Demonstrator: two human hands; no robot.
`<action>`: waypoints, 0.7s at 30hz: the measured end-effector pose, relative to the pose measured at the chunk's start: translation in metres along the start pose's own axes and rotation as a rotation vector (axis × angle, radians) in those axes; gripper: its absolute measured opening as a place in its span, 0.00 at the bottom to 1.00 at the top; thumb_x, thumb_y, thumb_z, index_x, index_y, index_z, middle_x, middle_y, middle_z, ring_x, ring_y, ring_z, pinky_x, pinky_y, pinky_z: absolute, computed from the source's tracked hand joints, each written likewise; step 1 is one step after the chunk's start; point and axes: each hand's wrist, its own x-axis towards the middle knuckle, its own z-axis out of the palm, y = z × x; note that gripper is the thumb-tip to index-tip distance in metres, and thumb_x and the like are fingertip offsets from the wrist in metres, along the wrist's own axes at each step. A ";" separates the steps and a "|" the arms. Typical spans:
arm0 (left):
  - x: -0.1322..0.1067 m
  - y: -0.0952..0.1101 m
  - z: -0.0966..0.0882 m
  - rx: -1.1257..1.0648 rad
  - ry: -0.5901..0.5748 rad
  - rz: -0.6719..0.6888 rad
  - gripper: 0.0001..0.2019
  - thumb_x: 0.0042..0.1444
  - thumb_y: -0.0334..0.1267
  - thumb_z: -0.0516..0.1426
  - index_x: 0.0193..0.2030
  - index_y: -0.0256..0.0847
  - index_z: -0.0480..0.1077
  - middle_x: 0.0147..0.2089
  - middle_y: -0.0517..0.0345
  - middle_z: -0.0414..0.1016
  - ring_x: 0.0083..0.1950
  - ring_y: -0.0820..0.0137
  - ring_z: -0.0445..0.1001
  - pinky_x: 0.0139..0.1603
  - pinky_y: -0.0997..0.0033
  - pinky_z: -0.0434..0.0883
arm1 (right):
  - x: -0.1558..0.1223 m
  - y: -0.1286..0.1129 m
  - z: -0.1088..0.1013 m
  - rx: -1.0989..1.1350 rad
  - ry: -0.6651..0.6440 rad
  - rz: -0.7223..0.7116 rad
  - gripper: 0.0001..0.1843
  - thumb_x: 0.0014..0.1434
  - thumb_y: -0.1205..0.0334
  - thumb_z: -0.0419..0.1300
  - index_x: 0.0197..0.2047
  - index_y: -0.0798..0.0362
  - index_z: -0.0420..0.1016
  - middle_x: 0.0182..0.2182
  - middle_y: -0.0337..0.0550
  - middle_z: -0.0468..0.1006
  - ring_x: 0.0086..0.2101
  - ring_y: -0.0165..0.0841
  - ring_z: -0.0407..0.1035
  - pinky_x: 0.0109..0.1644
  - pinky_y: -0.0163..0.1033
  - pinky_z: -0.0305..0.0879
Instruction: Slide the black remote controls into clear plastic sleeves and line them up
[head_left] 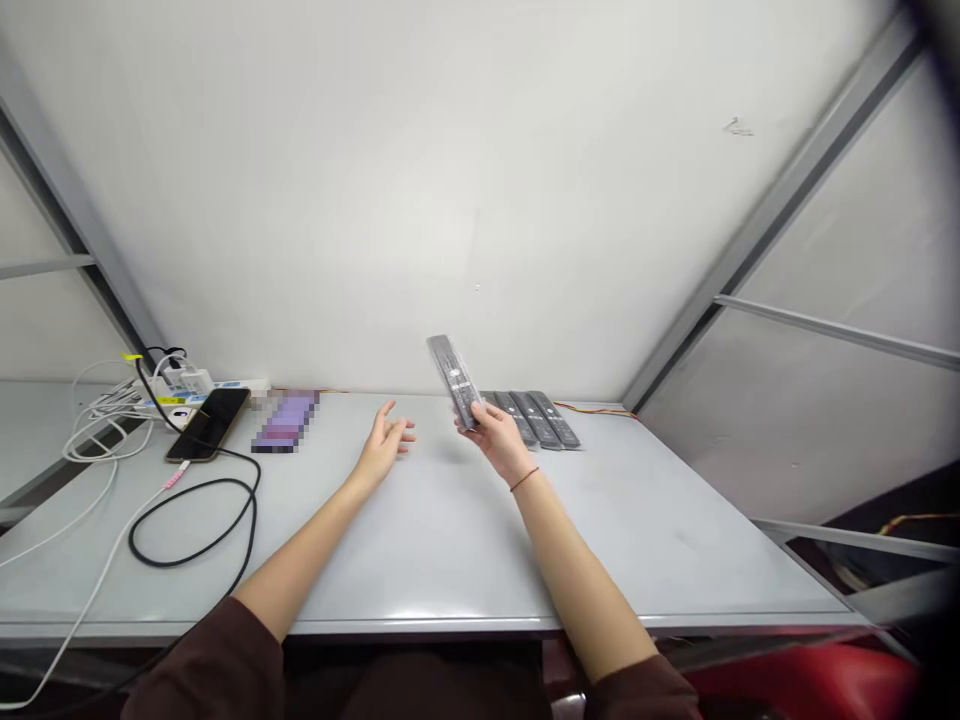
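Observation:
My right hand (pixel 496 436) grips a dark remote control (pixel 452 379) by its lower end and holds it tilted up above the grey table (pixel 450 540). My left hand (pixel 385 440) hovers just left of it, fingers spread, holding nothing. A row of several more dark remotes (pixel 538 418) lies flat side by side near the wall, just behind and right of my right hand.
At the far left lie a black phone (pixel 208 423) on a black cable (pixel 196 520), a power strip with plugs (pixel 180 385), white cables (pixel 94 420) and a blurred purple object (pixel 286 420). A red thing (pixel 810 680) shows below the table's right front edge.

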 end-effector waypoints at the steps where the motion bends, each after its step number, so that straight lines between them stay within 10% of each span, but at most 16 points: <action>1: 0.002 -0.003 -0.001 0.020 0.001 -0.010 0.25 0.59 0.39 0.53 0.62 0.44 0.52 0.46 0.50 0.72 0.39 0.70 0.74 0.37 0.71 0.70 | 0.003 -0.011 -0.015 0.008 0.087 -0.041 0.16 0.45 0.53 0.68 0.33 0.54 0.73 0.30 0.42 0.76 0.32 0.32 0.71 0.41 0.39 0.69; 11: 0.006 -0.034 -0.006 0.177 -0.086 0.030 0.17 0.51 0.33 0.56 0.50 0.43 0.68 0.34 0.58 0.75 0.32 0.70 0.72 0.41 0.69 0.66 | -0.010 -0.058 -0.172 -0.207 0.696 0.029 0.06 0.51 0.66 0.59 0.25 0.53 0.66 0.23 0.42 0.72 0.24 0.29 0.68 0.29 0.35 0.69; 21: 0.002 -0.027 -0.006 0.260 -0.111 0.016 0.13 0.51 0.35 0.54 0.44 0.41 0.70 0.33 0.56 0.75 0.34 0.68 0.73 0.43 0.67 0.68 | 0.020 -0.032 -0.221 -0.583 0.838 0.136 0.06 0.56 0.64 0.57 0.30 0.58 0.71 0.29 0.46 0.74 0.29 0.32 0.69 0.30 0.35 0.65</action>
